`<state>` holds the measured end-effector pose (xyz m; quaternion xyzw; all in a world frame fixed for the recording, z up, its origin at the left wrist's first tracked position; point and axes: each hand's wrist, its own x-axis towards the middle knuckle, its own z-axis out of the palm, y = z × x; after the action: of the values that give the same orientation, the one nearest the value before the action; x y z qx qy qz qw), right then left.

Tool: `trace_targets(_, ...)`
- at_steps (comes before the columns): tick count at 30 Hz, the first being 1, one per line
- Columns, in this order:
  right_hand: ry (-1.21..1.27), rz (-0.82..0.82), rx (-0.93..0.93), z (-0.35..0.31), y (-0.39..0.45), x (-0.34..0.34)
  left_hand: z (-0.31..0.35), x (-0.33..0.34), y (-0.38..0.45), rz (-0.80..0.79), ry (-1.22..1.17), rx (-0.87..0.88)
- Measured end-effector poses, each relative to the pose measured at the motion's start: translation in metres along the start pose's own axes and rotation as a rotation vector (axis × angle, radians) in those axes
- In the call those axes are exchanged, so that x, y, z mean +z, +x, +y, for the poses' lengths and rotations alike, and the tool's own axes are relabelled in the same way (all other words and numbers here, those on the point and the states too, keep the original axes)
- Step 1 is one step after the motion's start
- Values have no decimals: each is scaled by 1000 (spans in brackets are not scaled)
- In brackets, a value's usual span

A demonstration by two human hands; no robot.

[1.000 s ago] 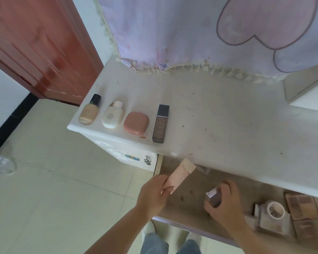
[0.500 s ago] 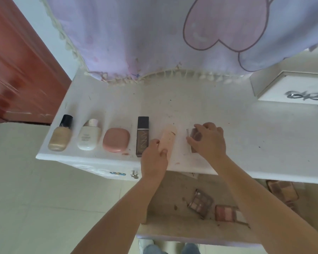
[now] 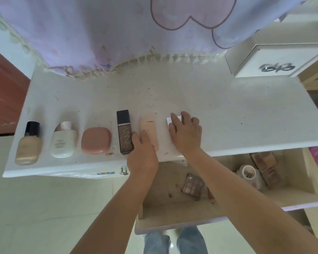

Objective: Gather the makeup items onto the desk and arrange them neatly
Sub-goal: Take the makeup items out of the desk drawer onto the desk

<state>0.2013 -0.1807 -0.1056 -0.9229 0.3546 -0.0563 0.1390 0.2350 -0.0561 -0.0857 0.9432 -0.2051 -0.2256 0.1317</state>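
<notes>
The pink tube [image 3: 149, 130] lies flat on the tabletop [image 3: 228, 114], fifth in the row beside the dark bottle [image 3: 124, 132]. It looks light and soft, so I'd hold it by its sides. My left hand [image 3: 142, 153] rests loosely open against its lower end. My right hand [image 3: 185, 133] covers a small white box [image 3: 173, 120], fingers curled over it.

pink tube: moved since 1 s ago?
Yes. The pink tube was held low in front of the open drawer; it now lies on the desk, right of the dark UNNY bottle, under the left hand.
</notes>
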Motion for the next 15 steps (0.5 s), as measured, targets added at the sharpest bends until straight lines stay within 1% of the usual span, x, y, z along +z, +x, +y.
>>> trace_targets(2, 19, -41, 7, 3, -2, -3, 0, -2, -4, 54, -13, 1)
trace_targets(3, 53, -30, 5, 5, -7, -7, 0, 0, -11, 91, -21, 27)
trace_targets(4, 100, 36, -23, 10, -15, -13, 2, 2, -22, 114, -26, 69)
trace_targets(6, 199, 237, -134, 29, -39, -23, 4, 17, -45, 99, -81, 195)
trace_targets(7, 223, 301, -182, 46, -56, -26, 5, 28, -56, 92, -103, 281)
trace_targets(8, 226, 305, -203, 65, -74, -28, 6, 40, -66, 75, -69, 358)
trace_targets(9, 219, 263, -194, 86, -92, -29, 10, 51, -73, -22, 11, 402)
trace_targets(10, 206, 194, -147, 107, -108, -29, 13, 65, -77, -143, 91, 404)
trace_targets(12, 142, 23, 22, 151, -128, -25, 18, 95, -79, -355, 207, 374)
trace_targets(13, 108, -90, 130, 172, -131, -22, 24, 107, -78, -417, 236, 356)
trace_targets(15, 31, -279, 317, 207, -125, -17, 34, 129, -73, -465, 291, 341)
